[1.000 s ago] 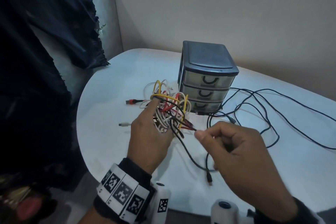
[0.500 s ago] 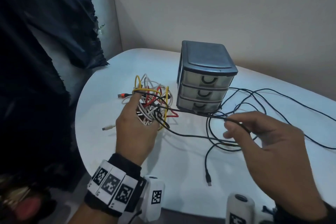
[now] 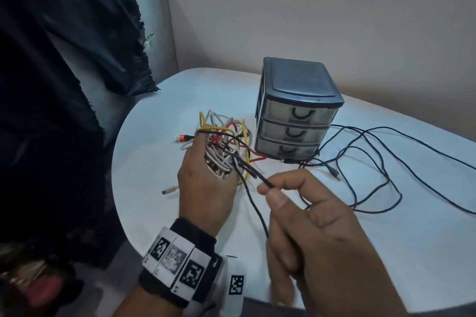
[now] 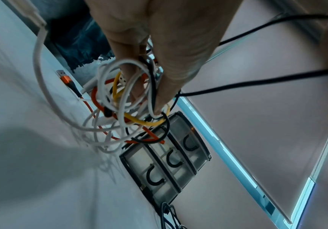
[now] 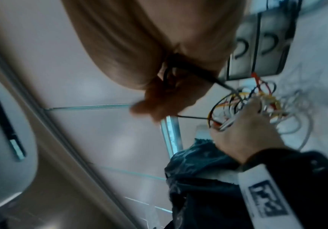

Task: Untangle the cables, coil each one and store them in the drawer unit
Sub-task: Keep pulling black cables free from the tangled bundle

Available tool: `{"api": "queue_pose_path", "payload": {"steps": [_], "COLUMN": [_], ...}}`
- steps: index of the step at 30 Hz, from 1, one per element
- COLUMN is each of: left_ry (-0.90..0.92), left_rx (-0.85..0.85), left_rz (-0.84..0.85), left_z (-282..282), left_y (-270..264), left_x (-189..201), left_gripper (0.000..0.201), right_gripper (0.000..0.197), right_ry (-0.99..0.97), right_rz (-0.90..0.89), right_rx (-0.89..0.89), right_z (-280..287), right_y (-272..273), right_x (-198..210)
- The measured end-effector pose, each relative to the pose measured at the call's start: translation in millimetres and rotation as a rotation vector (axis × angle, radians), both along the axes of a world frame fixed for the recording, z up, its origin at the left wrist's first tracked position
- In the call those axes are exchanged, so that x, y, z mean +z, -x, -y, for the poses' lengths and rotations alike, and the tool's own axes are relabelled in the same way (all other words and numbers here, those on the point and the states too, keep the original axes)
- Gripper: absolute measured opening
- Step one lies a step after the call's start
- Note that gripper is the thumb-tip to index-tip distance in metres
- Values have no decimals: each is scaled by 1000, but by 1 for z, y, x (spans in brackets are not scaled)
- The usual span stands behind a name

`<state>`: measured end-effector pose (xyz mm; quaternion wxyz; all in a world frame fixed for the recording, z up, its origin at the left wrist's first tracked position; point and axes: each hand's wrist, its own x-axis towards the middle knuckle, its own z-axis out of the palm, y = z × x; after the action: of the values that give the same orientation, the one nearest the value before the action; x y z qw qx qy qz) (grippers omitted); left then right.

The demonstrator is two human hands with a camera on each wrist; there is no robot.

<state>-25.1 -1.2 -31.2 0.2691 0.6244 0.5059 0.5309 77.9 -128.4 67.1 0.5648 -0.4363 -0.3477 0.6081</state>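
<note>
Left hand (image 3: 206, 188) clutching multicoloured cable tangle (image 3: 226, 147); right hand (image 3: 309, 224) pinching thin black cable (image 3: 247, 162). Feed slowly, ease snags, avoid yanking.

wall (image 3: 309, 8): plain beige, right behind my table | table (image 3: 386, 252): white top, rounded edge towards me | dark cloth (image 3: 51, 85): frayed, hanging on my left | grey cabinet (image 3: 157, 20): standing behind the cloth | ceiling (image 4: 267, 116): pale panels with glowing strips | light: dim, bluish
</note>
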Motion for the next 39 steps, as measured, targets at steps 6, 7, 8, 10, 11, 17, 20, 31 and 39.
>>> {"api": "queue_pose_path", "payload": {"steps": [6, 7, 8, 10, 11, 17, 20, 31, 39], "left_ry": [-9, -5, -3, 0, 6, 97, 154, 116, 219], "left_rx": [76, 62, 41, -22, -58, -240, -288, -450, 27], "left_rz": [-47, -44, -50, -92, -114, -7, 57, -197, 57], "left_z": [-9, -10, -10, -9, -9, -7, -6, 15, -9], "left_y": [11, 13, 15, 18, 18, 15, 15, 0, 13], "left_x": [3, 4, 6, 6, 5, 7, 8, 13, 2], "left_gripper": [63, 62, 61, 62, 64, 63, 53, 36, 17], "right_gripper": [32, 28, 19, 6, 11, 37, 30, 15, 29], "right_ry": [-33, -59, -71, -38, -32, -32, -50, 121, 83], "right_rz": [-9, 194, 405, 679, 747, 602, 640, 481, 366], "right_rx": [-33, -129, -217, -337, -333, 33, 47, -328, -365], "right_z": [8, 6, 3, -6, -9, -12, -16, -48, -51], "right_y": [-31, -38, -45, -57, -62, -52, -39, -43, -61], "right_x": [12, 8, 1, -11, -17, -22, -27, -64, -86]}}
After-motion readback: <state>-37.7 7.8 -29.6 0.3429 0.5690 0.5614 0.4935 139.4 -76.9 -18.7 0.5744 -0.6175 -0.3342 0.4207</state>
